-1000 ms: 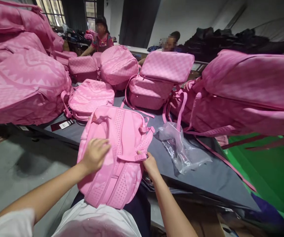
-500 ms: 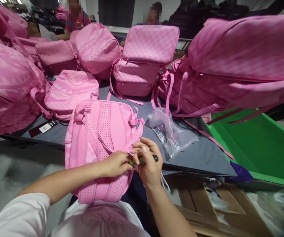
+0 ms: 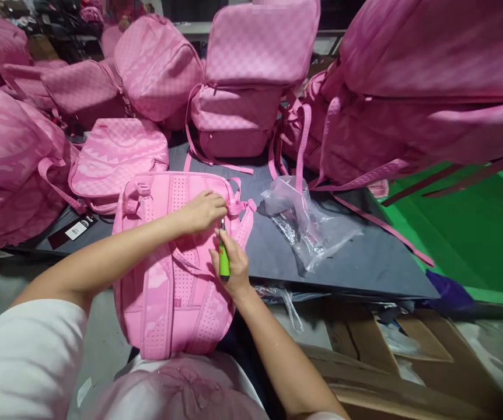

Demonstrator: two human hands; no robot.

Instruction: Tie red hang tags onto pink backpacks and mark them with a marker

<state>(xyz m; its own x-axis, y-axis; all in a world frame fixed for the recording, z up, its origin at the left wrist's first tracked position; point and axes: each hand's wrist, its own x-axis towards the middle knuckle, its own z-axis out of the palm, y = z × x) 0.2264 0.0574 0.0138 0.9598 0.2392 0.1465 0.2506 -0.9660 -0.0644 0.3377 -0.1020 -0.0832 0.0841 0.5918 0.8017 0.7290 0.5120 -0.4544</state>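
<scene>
A pink backpack (image 3: 185,256) rests against my lap and the table edge, its back panel and shoulder straps facing up. My left hand (image 3: 202,211) lies across its upper right part, fingers bent and closed on the fabric at the side seam, near the strap buckle; the exact pinch point is hidden. Just below it, my right hand (image 3: 233,262) grips a small green-handled tool (image 3: 224,256) with a black end and a thin metal tip. That tip points up toward my left fingertips. Whether it touches the backpack, I cannot tell.
Several other pink backpacks (image 3: 240,116) crowd the back and both sides of the dark table (image 3: 278,256). A clear plastic bag (image 3: 308,227) lies to the right. Beyond are a green bin (image 3: 461,233) and cardboard boxes (image 3: 365,344). A black hang tag (image 3: 70,233) lies at left.
My left hand has moved up the backpack to its upper right side. My right hand has shifted left and up slightly, turning the tool from nearly level to upright.
</scene>
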